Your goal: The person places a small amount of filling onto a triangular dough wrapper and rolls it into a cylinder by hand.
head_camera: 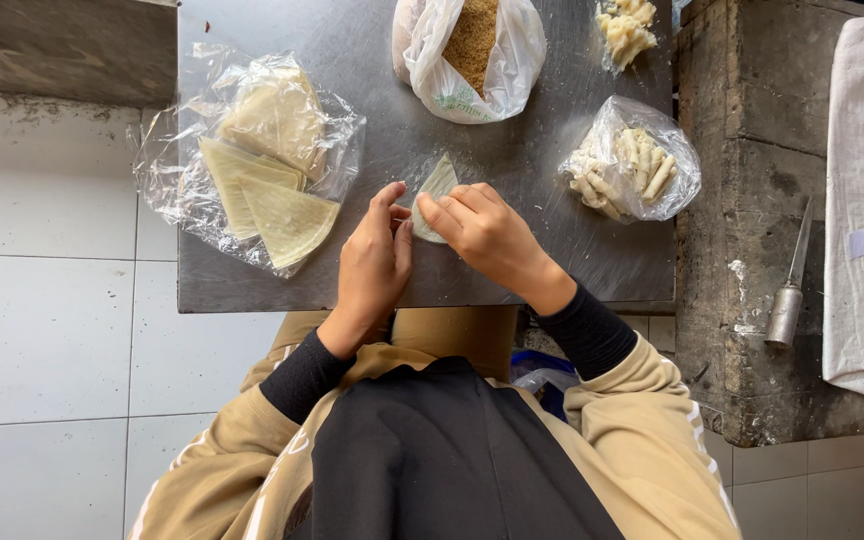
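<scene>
Head view looks straight down on a steel table (252, 280) where both hands meet over one folded pastry sheet (439, 188). That sheet lies on the near middle of the table, a pale triangle pointing away from the person. The left hand (374, 265) pinches its near left edge, thumb and fingertips pressed together on the dough. The right hand (482, 235) covers its right side, fingers curled and closed on the fold.

Left of the hands, an open clear plastic wrap (167, 190) holds a stack of pastry sheets (272, 180), cut into wedges and fanned out. At the far edge, a white plastic bag (512, 60) stands open with brown crumbs (472, 40) inside. To the right, a clear bag (677, 165) holds pale rolled pieces (627, 165), and a further heap of pale pieces (627, 30) sits at the far right corner. A knife (790, 290) rests on the stone ledge (732, 130) beside the table.
</scene>
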